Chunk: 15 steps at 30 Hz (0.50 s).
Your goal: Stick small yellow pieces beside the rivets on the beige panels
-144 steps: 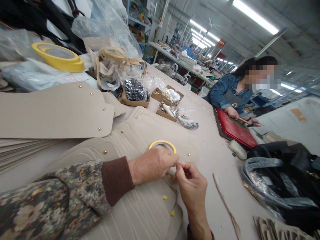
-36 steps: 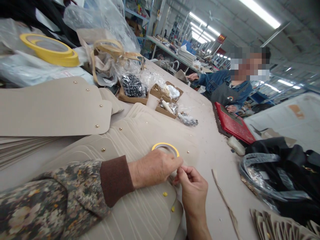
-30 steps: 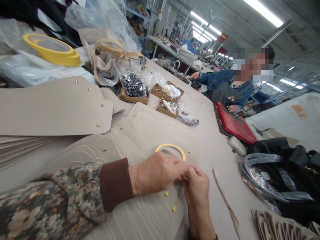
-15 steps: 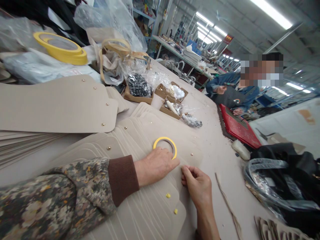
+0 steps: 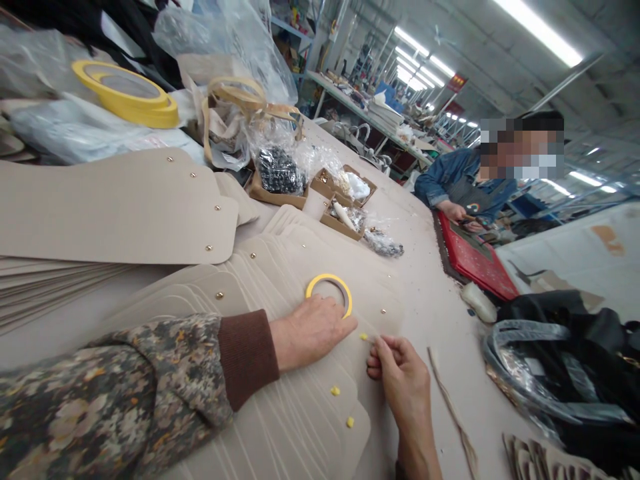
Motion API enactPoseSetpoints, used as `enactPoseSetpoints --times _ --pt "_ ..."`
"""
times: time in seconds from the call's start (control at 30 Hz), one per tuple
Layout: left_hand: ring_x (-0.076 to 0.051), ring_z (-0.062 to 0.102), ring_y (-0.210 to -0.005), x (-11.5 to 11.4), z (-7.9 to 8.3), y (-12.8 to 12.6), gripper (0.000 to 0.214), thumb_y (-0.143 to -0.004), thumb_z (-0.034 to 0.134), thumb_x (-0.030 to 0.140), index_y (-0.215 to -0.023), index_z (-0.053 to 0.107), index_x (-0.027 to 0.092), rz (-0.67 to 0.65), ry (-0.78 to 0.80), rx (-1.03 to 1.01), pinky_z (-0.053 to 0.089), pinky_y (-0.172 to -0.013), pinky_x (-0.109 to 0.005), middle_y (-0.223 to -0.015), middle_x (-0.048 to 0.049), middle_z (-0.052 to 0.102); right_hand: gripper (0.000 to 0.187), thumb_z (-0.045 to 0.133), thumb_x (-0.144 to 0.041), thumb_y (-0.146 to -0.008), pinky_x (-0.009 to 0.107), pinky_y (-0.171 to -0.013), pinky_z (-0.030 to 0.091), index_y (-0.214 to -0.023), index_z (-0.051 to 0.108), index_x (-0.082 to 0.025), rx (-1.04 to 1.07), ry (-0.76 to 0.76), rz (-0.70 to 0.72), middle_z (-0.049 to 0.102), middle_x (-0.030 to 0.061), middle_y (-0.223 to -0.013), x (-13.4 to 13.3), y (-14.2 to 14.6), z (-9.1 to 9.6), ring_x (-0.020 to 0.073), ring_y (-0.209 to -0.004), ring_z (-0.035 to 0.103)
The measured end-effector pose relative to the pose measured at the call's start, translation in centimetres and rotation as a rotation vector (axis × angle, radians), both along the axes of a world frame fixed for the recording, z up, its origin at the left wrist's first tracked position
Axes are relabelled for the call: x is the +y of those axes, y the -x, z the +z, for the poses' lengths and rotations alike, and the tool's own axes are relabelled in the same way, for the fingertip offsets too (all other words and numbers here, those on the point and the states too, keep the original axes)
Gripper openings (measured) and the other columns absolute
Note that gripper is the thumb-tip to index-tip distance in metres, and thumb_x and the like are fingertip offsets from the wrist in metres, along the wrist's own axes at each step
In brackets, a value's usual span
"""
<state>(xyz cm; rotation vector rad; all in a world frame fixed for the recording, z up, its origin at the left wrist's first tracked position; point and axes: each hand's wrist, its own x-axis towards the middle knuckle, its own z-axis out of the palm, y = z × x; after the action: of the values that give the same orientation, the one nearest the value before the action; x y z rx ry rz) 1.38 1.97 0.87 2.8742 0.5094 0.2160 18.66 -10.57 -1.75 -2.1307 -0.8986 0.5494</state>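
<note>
My left hand [image 5: 310, 330] lies palm down on a fanned stack of beige cut panels [image 5: 280, 267], its fingers flat and resting on the near edge of a small yellow tape roll [image 5: 329, 293]. My right hand [image 5: 400, 380] is just to the right, thumb and forefinger pinched on a small yellow bit of tape [image 5: 364, 337] that touches the top panel. Two more yellow tape bits [image 5: 335, 391] sit stuck on panels nearer to me.
Another stack of beige panels [image 5: 115, 207] lies at the left, with large yellow tape rolls [image 5: 125, 100] behind. Cardboard boxes of hardware [image 5: 340, 200] stand further back. A person in a denim jacket [image 5: 465, 187] works at a red mat [image 5: 475, 257]. Black bags [image 5: 565, 360] lie right.
My hands, joined at the tape roll a second ago, have parted. The left one has laid flat by the roll, and the right one now presses a yellow bit onto the panel.
</note>
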Motion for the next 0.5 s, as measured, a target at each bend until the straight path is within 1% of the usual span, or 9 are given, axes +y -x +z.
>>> enactPoseSetpoints --times 0.03,0.07,0.13,0.2,0.27,0.33,0.4,0.43,0.5 --pt "-0.026 0.059 -0.082 0.0 0.0 0.0 0.016 -0.097 0.041 0.014 -0.095 0.056 0.017 -0.004 -0.001 0.002 0.046 -0.066 -0.037 -0.088 -0.0077 0.063 0.041 0.056 -0.055 -0.082 0.030 -0.056 0.053 -0.095 0.064 -0.018 -0.023 -0.031 0.017 0.071 0.0031 -0.067 -0.3 0.0 -0.1 0.0204 -0.060 0.068" --pt "-0.026 0.059 -0.082 0.1 0.0 0.1 0.015 -0.097 0.041 0.014 -0.095 0.056 0.017 -0.010 -0.004 0.003 0.045 -0.067 -0.037 -0.088 -0.0077 0.063 0.038 0.057 -0.053 -0.082 0.029 -0.060 0.053 -0.093 0.067 -0.018 -0.096 -0.053 0.049 0.073 0.0043 -0.072 -0.5 0.2 -0.1 0.0202 -0.063 0.069" --pt "-0.026 0.058 -0.082 0.1 0.1 0.2 0.014 -0.097 0.042 0.014 -0.095 0.056 0.017 -0.024 -0.019 -0.003 0.045 -0.069 -0.038 -0.088 -0.0080 0.063 0.032 0.058 -0.048 -0.084 0.029 -0.067 0.052 -0.089 0.071 -0.019 -0.300 -0.082 0.142 0.075 0.0061 -0.080 -0.6 0.6 -0.3 0.0198 -0.069 0.069" --pt "-0.025 0.057 -0.082 0.1 0.2 0.4 0.013 -0.096 0.042 0.014 -0.095 0.055 0.017 -0.032 -0.030 -0.010 0.045 -0.070 -0.038 -0.088 -0.0082 0.062 0.030 0.054 -0.043 -0.087 0.029 -0.071 0.050 -0.087 0.073 -0.019 -0.465 -0.110 0.215 0.076 0.0076 -0.086 -0.2 1.1 -0.5 0.0200 -0.073 0.069" --pt "-0.025 0.057 -0.082 0.2 0.4 0.5 0.013 -0.095 0.043 0.014 -0.094 0.055 0.018 -0.043 -0.022 -0.013 0.044 -0.070 -0.037 -0.089 -0.0080 0.062 0.032 0.050 -0.040 -0.089 0.030 -0.072 0.049 -0.088 0.073 -0.018 -0.551 -0.103 0.227 0.076 0.0086 -0.086 0.3 1.4 -0.8 0.0203 -0.073 0.069" --pt "-0.024 0.056 -0.082 0.3 0.6 0.6 0.013 -0.095 0.043 0.012 -0.093 0.054 0.018 -0.053 -0.001 -0.023 0.044 -0.070 -0.036 -0.090 -0.0074 0.063 0.033 0.049 -0.039 -0.090 0.031 -0.072 0.048 -0.088 0.074 -0.018 -0.574 -0.071 0.208 0.075 0.0093 -0.085 0.7 1.6 -0.9 0.0211 -0.072 0.068" --pt "-0.023 0.057 -0.081 0.4 0.8 0.7 0.013 -0.093 0.043 0.010 -0.093 0.054 0.018 -0.066 0.014 -0.064 0.044 -0.070 -0.034 -0.090 -0.0063 0.062 0.033 0.050 -0.040 -0.088 0.031 -0.071 0.047 -0.086 0.074 -0.017 -0.530 -0.040 0.188 0.075 0.0093 -0.084 0.7 1.5 -0.5 0.0214 -0.072 0.067" --pt "-0.022 0.057 -0.080 0.5 0.9 0.8 0.013 -0.093 0.044 0.009 -0.093 0.054 0.018 -0.072 0.021 -0.093 0.043 -0.069 -0.033 -0.089 -0.0054 0.062 0.033 0.052 -0.041 -0.087 0.030 -0.069 0.048 -0.084 0.075 -0.017 -0.474 -0.014 0.193 0.075 0.0087 -0.082 0.6 1.5 -0.2 0.0213 -0.071 0.067" --pt "-0.020 0.057 -0.077 0.6 1.0 0.8 0.014 -0.092 0.045 0.009 -0.096 0.054 0.019 -0.085 0.043 -0.152 0.043 -0.065 -0.030 -0.087 -0.0032 0.062 0.033 0.055 -0.042 -0.086 0.028 -0.065 0.048 -0.080 0.076 -0.018 -0.291 0.070 0.267 0.074 0.0066 -0.076 0.2 1.3 0.5 0.0205 -0.068 0.067"
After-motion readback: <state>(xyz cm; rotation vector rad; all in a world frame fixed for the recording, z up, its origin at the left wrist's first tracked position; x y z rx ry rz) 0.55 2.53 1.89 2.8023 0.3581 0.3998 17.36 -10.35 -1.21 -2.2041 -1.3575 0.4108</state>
